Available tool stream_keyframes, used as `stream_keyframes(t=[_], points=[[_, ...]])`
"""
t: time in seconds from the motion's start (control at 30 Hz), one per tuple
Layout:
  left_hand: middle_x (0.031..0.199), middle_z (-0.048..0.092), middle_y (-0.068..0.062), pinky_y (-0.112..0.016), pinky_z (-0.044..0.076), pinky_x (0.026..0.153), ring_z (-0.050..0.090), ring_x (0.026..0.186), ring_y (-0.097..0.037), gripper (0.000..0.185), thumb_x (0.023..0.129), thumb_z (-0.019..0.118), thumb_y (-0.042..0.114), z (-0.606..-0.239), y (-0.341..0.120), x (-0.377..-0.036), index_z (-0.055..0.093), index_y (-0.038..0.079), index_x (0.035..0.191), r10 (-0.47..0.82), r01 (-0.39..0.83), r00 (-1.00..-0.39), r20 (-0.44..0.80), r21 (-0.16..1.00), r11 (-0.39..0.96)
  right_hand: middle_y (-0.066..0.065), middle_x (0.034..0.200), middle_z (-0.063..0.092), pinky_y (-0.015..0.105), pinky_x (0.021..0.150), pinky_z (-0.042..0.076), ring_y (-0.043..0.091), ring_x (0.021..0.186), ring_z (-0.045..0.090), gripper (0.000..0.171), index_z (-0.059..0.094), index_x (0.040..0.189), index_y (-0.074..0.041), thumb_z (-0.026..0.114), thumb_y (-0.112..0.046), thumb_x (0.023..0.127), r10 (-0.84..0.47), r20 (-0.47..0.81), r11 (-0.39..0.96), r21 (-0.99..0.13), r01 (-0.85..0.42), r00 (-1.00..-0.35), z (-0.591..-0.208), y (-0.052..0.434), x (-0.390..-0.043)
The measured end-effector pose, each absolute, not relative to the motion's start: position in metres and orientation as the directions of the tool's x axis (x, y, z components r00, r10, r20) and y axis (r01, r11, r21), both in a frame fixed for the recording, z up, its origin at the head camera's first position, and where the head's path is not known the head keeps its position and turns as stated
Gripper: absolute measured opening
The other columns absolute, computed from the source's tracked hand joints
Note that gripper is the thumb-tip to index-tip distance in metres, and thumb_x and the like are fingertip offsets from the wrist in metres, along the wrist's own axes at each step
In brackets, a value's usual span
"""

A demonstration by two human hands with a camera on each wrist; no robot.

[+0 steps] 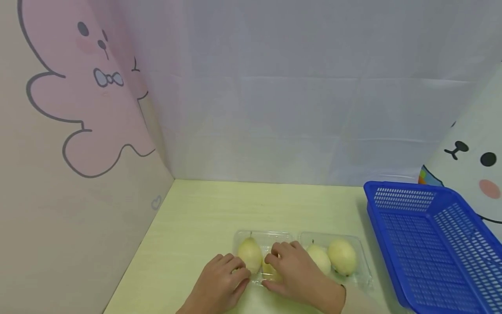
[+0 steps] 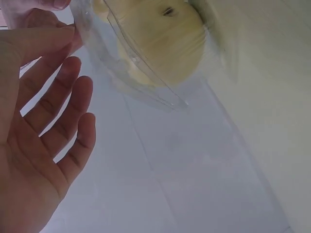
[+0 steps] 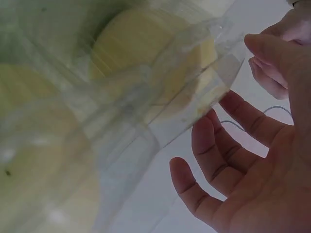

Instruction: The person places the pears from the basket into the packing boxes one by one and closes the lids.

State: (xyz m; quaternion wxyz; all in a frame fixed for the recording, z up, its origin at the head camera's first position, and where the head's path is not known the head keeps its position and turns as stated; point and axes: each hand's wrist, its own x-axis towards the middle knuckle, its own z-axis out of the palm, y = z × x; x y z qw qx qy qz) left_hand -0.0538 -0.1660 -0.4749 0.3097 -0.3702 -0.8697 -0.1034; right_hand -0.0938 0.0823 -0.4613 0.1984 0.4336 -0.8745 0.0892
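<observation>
While both hands rest at the near edge of the pale green table (image 1: 196,209), the left hand (image 1: 219,279) and right hand (image 1: 294,272) meet at the clear plastic clamshell tray (image 1: 362,266). Both hands' fingers lie spread and relaxed, with fingertips touching the tray's near-left rim. Four yellow-green pears (image 1: 249,254) sit in the tray; one is partly covered by the right hand. A blue perforated basket (image 1: 431,244) stands just beside the tray at the right edge.

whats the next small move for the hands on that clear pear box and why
Probably pinch the near edge firmly and lift. Both the left hand and right hand rest on the clear box, fingers mostly relaxed, pears inside.
</observation>
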Motion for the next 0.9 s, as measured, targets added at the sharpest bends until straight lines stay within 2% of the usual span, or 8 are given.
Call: stream_keyframes(t=[0.17,0.27,0.37,0.53,0.73,0.9], points=[[0.085,0.067,0.014,-0.018,0.046,0.066,0.059,0.075,-0.004,0.022,0.072,0.097,0.026,-0.483,-0.166,-0.052,0.077,0.025,0.079,0.603,0.681,-0.584,0.543,-0.077,0.729,-0.011,0.087,0.052,0.018,0.063,0.033,0.006,0.073,0.043,0.041,0.069,0.093,-0.023,0.091,-0.055,0.078,-0.756,0.417,0.579,0.066,-0.813,-0.505,-0.471,0.086,-0.090],[0.086,0.064,0.014,-0.017,0.043,0.065,0.054,0.073,-0.004,0.024,0.069,0.098,0.026,-0.485,-0.167,-0.051,0.076,0.025,0.077,0.603,0.671,-0.590,0.537,-0.089,0.736,-0.010,0.083,0.049,0.020,0.063,0.033,0.008,0.071,0.044,0.043,0.063,0.088,-0.024,0.092,-0.053,0.074,-0.767,0.450,0.568,0.144,-0.811,-0.457,-0.475,0.088,-0.088],[0.085,0.061,0.014,-0.017,0.040,0.063,0.050,0.070,-0.004,0.027,0.068,0.099,0.031,-0.486,-0.167,-0.051,0.074,0.025,0.076,0.617,0.665,-0.579,0.534,-0.129,0.736,-0.010,0.079,0.047,0.023,0.063,0.035,0.010,0.071,0.046,0.045,0.059,0.085,-0.025,0.092,-0.050,0.070,-0.774,0.478,0.557,0.200,-0.806,-0.416,-0.478,0.092,-0.087],[0.078,0.062,0.013,-0.018,0.041,0.060,0.054,0.063,-0.003,0.034,0.061,0.101,0.041,-0.489,-0.169,-0.053,0.074,0.025,0.077,0.655,0.664,-0.515,0.553,-0.227,0.713,-0.009,0.082,0.048,0.024,0.064,0.037,0.012,0.073,0.048,0.046,0.058,0.087,-0.024,0.093,-0.048,0.068,-0.784,0.490,0.537,0.226,-0.813,-0.382,-0.479,0.094,-0.087],[0.071,0.058,0.011,-0.013,0.037,0.051,0.045,0.054,-0.001,0.028,0.064,0.096,0.021,-0.495,-0.170,-0.057,0.069,0.020,0.074,0.687,0.697,-0.435,0.582,-0.265,0.666,-0.008,0.083,0.048,0.024,0.066,0.038,0.011,0.072,0.045,0.046,0.058,0.088,-0.023,0.094,-0.040,0.066,-0.779,0.512,0.526,0.219,-0.822,-0.362,-0.480,0.093,-0.088],[0.072,0.054,0.009,-0.010,0.031,0.047,0.037,0.054,-0.001,0.030,0.062,0.091,0.013,-0.498,-0.172,-0.057,0.064,0.016,0.072,0.705,0.712,-0.430,0.565,-0.268,0.649,-0.008,0.084,0.049,0.024,0.067,0.038,0.012,0.075,0.047,0.046,0.059,0.089,-0.023,0.094,-0.037,0.064,-0.762,0.543,0.532,0.215,-0.819,-0.352,-0.482,0.093,-0.087]])
